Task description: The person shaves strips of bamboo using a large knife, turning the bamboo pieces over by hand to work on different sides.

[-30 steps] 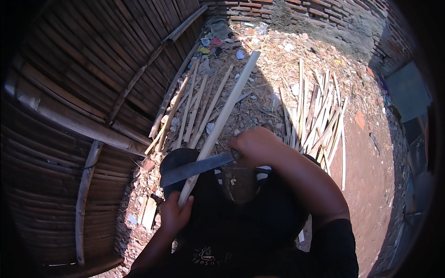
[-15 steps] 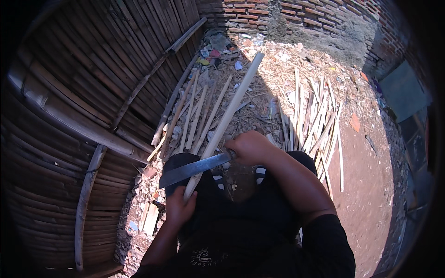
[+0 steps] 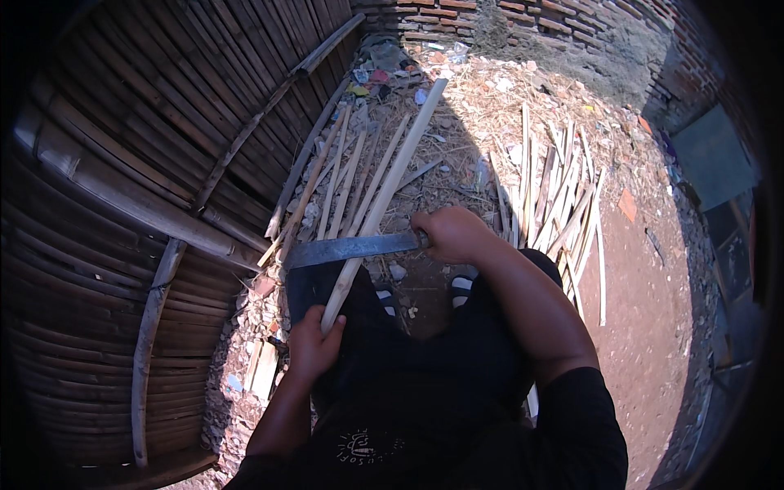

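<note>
My left hand [image 3: 314, 341] is closed round the lower end of a long pale bamboo strip [image 3: 382, 200], which slants up and away to the right across my left thigh. In my right hand [image 3: 454, 233] is the handle of a machete [image 3: 353, 248]. Its broad grey blade points left and lies across the strip, a little above my left hand. The blade's tip reaches past the strip over my left knee. Most of the machete's handle is hidden by my right fingers.
Several thin strips [image 3: 347, 184] lie at the left beside a bamboo wall [image 3: 171, 212]. A bigger pile of split strips [image 3: 563, 196] lies on the right, half in sunlight. Rubble and scraps cover the ground up to a brick wall [image 3: 563, 28]. A brick piece [image 3: 626, 205] lies farther right.
The machete and my right hand have moved up and away from me along the strip. The strip's far end has swung slightly left. My left hand keeps its hold.
</note>
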Demonstrator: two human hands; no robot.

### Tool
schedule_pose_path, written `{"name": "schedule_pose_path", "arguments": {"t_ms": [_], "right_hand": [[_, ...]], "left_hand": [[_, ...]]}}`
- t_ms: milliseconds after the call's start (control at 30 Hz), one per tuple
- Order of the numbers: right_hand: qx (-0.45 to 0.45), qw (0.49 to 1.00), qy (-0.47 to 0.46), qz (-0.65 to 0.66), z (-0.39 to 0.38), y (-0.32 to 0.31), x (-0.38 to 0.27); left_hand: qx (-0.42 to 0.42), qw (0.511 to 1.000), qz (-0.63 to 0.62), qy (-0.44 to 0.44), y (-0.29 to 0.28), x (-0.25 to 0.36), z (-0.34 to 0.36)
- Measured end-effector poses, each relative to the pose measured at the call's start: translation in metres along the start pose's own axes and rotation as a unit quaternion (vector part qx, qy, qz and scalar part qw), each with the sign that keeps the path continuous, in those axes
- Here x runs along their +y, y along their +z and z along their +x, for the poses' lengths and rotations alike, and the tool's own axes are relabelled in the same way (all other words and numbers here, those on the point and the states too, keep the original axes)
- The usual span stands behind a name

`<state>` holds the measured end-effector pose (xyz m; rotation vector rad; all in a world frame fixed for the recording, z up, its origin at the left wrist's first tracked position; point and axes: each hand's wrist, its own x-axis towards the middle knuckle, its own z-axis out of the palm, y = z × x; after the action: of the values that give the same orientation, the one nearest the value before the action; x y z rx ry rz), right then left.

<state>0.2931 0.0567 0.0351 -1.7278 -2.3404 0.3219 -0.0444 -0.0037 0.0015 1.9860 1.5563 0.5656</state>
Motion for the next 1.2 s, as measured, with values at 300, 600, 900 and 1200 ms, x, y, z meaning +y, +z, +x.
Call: {"name": "schedule_pose_path", "arguments": {"t_ms": [300, 600, 900, 1200], "right_hand": [[0.059, 0.998, -0.029, -0.012, 0.006, -0.009, -0.004], [0.053, 0.997, 0.054, -0.018, -0.003, -0.019, 0.013], [0.026, 0.999, -0.010, -0.017, 0.006, -0.009, 0.002], [0.048, 0.997, 0.052, 0.011, -0.003, -0.015, 0.019]], "left_hand": [[0.009, 1.000, 0.026, -0.004, 0.003, -0.012, 0.001], [-0.002, 1.000, -0.011, 0.002, -0.001, -0.002, 0.003], [0.001, 1.000, 0.009, 0.010, -0.005, -0.003, -0.003], [-0.006, 1.000, -0.025, 0.008, 0.001, -0.009, 0.001]]}}
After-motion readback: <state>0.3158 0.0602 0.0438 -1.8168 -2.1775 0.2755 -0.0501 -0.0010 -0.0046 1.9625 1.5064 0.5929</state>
